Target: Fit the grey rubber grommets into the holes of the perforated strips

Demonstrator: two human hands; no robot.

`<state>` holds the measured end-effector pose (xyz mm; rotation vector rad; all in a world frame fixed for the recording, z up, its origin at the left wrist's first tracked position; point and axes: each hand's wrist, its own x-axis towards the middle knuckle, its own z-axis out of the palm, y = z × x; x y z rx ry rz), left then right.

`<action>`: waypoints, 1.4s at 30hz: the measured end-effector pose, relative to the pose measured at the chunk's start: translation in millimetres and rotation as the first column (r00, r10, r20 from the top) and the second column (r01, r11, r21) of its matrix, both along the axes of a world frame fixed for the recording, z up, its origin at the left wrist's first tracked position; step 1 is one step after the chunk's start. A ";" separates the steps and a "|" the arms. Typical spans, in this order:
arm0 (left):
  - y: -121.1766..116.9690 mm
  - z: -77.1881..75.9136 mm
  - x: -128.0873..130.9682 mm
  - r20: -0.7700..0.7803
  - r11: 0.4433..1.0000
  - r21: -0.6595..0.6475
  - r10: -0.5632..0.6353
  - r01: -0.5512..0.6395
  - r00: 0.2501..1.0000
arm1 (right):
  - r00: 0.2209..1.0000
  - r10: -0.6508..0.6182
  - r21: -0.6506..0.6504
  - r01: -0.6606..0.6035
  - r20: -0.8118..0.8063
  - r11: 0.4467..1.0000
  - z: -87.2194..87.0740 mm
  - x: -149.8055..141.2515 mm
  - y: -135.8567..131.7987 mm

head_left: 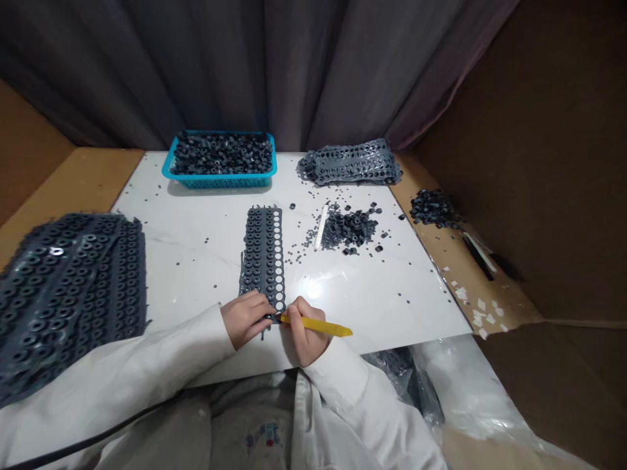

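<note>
White table (382,300), near edge partly behind the sleeves (161,343). Stack (98,274) at left, cut off by the frame. Blue basket (225,182) at the far side, heaped with black pieces (223,153); lower layers hidden. Sheet (263,254) on the table, mid-front, near end partly under left hand (249,318): fingers close together, bent; cannot tell if pinching. Right hand (306,331) pinches yellow tool (326,326), tip at sheet's edge, hard to make out.

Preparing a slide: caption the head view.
Left hand on a rectangular dark-grey ringed sheet, right hand gripping a slim yellow tool.
</note>
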<state>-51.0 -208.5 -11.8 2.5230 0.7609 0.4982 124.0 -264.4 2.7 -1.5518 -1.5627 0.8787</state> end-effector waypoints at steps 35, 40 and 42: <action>9.4 26.4 1.1 0.032 -0.246 -0.930 0.688 0.274 0.725 | 0.947 -0.070 -0.084 0.046 -0.314 0.995 -8.1 1.6 12.1; 7.4 25.2 1.7 0.052 -0.336 -0.860 0.691 0.384 0.721 | 0.943 -0.072 -0.089 0.046 -0.325 0.995 -12.2 0.7 12.5; 7.6 24.2 1.8 0.061 -0.338 -0.852 0.693 0.399 0.718 | 0.947 -0.074 -0.092 0.047 -0.312 0.995 -12.1 0.7 12.8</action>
